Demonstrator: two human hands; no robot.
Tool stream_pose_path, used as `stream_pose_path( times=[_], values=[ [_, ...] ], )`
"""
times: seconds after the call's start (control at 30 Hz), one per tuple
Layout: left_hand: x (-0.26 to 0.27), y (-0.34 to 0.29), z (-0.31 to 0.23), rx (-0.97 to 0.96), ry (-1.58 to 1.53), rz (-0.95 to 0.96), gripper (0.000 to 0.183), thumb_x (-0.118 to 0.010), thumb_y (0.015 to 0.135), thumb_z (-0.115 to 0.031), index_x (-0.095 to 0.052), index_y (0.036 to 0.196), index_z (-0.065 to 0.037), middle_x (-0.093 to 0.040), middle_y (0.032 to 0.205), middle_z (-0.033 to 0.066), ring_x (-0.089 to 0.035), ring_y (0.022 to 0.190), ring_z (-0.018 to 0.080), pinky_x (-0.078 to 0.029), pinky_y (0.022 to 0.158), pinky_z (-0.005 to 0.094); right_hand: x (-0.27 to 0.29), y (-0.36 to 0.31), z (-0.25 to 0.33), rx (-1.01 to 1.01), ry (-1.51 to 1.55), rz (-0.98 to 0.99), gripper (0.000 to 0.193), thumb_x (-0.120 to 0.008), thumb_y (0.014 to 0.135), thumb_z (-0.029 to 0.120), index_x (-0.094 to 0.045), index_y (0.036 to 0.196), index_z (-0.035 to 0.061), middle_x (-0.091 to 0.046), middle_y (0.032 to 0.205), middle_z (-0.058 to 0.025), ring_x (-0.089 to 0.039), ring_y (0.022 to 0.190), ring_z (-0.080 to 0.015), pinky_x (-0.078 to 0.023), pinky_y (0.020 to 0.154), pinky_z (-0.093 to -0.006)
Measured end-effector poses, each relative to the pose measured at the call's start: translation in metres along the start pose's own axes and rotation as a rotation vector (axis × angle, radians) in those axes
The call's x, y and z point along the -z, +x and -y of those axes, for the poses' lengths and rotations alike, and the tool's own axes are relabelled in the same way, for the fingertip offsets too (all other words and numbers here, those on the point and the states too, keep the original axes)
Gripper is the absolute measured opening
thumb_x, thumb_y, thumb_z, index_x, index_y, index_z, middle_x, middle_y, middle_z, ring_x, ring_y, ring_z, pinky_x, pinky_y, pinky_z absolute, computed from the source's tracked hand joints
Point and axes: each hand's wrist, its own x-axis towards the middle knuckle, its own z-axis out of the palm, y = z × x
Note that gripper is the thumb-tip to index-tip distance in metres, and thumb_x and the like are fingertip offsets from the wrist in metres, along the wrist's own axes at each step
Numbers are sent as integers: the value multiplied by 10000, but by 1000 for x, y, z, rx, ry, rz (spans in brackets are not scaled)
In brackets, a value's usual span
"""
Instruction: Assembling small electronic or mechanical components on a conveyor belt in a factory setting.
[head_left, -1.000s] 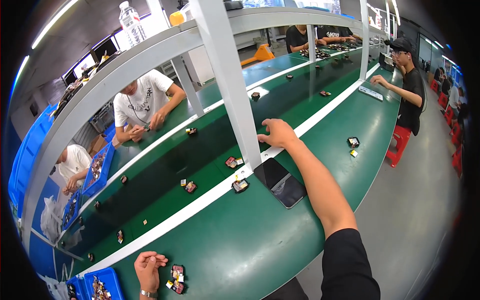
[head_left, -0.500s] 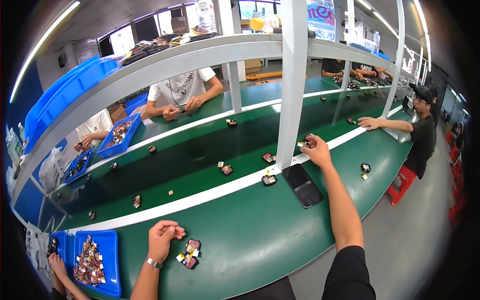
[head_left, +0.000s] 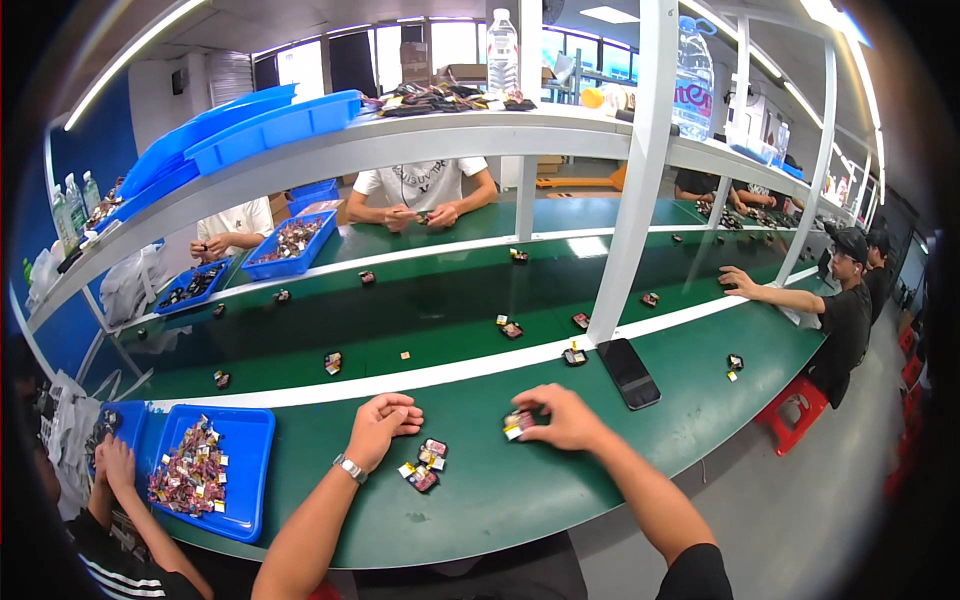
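Observation:
Between the thumb and fingers of my right hand is a small electronic part with a dark edge, a reddish middle and a white-yellow tag. It is just over the near green tabletop. My left hand, with a metal-banded watch on its wrist, rests loosely bent at the table, and nothing shows in its fingers. Right beside it lie two similar small electronic parts, close together, with white-yellow tags.
A blue tray heaped with small parts stands at left, beside a co-worker's hands. A black phone lies by the white shelf post. Scattered parts lie on the dark green belt. Another person's hand reaches in at right.
My right hand has come back from the belt edge toward me, bringing the small electronic part over the near tabletop. The left hand stays beside the two parts. The view has shifted.

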Motion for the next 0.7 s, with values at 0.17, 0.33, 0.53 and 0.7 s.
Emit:
stream_pose_path(
  times=[0.17,0.33,0.53,0.7],
  values=[
    [9,-2,0,-13,-99,-1,197,-525,950,-36,-559,1123,53,-652,1060,177,-665,935,228,-580,808,339,-51,25,50,173,21,196,532,-817,708,158,-613,1196,102,-641,1103,-71,-545,1070,-251,-463,934,-367],
    [15,-3,0,-7,-132,16,199,-527,951,-35,-557,1128,52,-652,1062,172,-659,950,228,-580,811,344,-58,39,69,212,157,406,559,-811,708,164,-599,1218,79,-621,1149,-97,-554,1087,-240,-469,942,-345],
    [16,2,1,-47,-99,-5,184,-528,941,-22,-570,1105,50,-657,1048,168,-663,939,228,-580,799,339,-27,118,-42,-189,-361,-555,423,-758,753,168,-583,1103,6,-578,1091,-180,-523,1045,-383,-440,938,-453],
    [27,7,5,-58,-145,-48,190,-533,935,-27,-565,1110,41,-662,1046,165,-665,914,214,-576,763,319,-44,155,-82,-495,-628,-587,518,-780,766,289,-538,1098,-28,-587,1032,-176,-541,1021,-353,-452,880,-436]
  ],
)
